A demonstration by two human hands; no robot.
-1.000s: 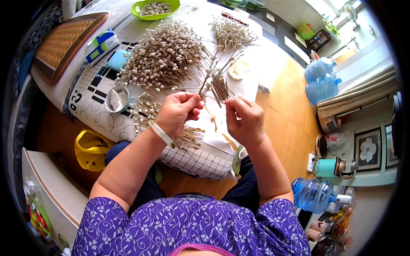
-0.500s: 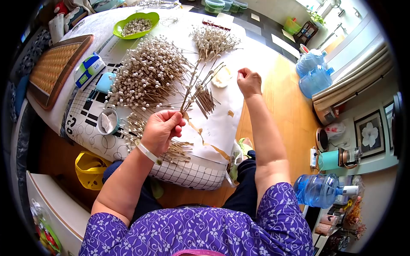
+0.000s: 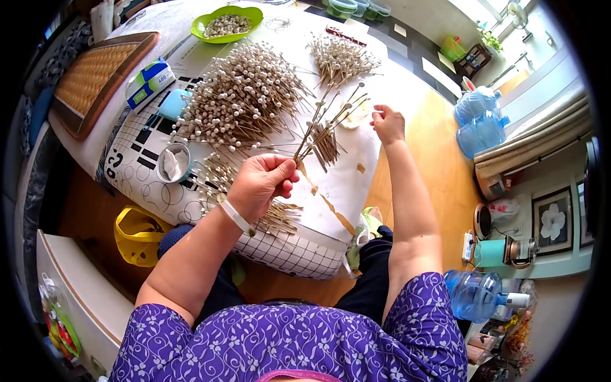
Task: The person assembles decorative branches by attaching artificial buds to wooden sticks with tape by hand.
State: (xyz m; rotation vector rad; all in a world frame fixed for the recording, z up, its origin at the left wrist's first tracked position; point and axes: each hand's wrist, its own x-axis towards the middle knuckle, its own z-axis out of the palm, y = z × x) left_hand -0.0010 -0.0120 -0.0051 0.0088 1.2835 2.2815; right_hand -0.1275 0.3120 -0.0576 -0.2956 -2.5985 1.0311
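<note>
My left hand [image 3: 262,183] pinches a thin branched twig [image 3: 313,130] with small dark tips, which points up and away over the table. My right hand [image 3: 388,125] is beside a pale round dish [image 3: 356,117] near the table's right edge. Its thumb and fingertips are drawn together, and whatever lies between them is too small to make out. Behind the twig lies a small bundle of short brown sticks [image 3: 326,145]. To the left spreads a large heap of dried stems with round white heads [image 3: 245,95]. A smaller bunch of such stems [image 3: 344,58] lies farther back.
A green bowl of loose heads [image 3: 227,25], a tissue pack [image 3: 149,83], a blue box [image 3: 174,105] and a cup with white tissue [image 3: 173,163] stand on the table. More stems [image 3: 280,216] lie near the front edge. A yellow bag [image 3: 137,239] is on the floor.
The whole view has shifted, so the table things appear farther right. My right hand has come closer to the pale dish, its fist loosened into a pinch. My left hand still holds the twig.
</note>
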